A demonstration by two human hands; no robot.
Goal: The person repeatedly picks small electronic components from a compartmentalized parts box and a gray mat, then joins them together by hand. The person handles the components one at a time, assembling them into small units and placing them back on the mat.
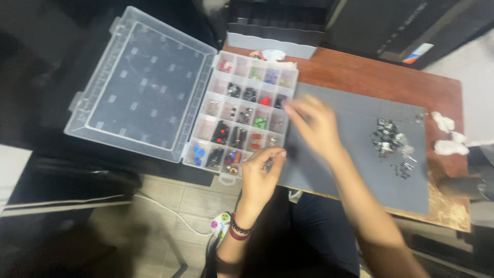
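Left hand point(261, 175) pinching tiny dark component point(268, 165), fingers clamped, beside clear plastic compartment box point(247, 110). Right hand point(313, 122) hovering, fingers loosely together, blurred. Component likely light, rigid, slippery: fingertip pinch suiting.

A small electronics hobby bench; a compartment box point(247, 118) of tiny parts, a grey work mat point(355, 170), a wooden table point(381, 77).

We are reaching our right hand point(314, 123) over the clear compartment box point(247, 110) while our left hand point(262, 172) is pinching something small at its near edge; a pile of small parts point(390, 139) is lying on the grey mat point(355, 154).
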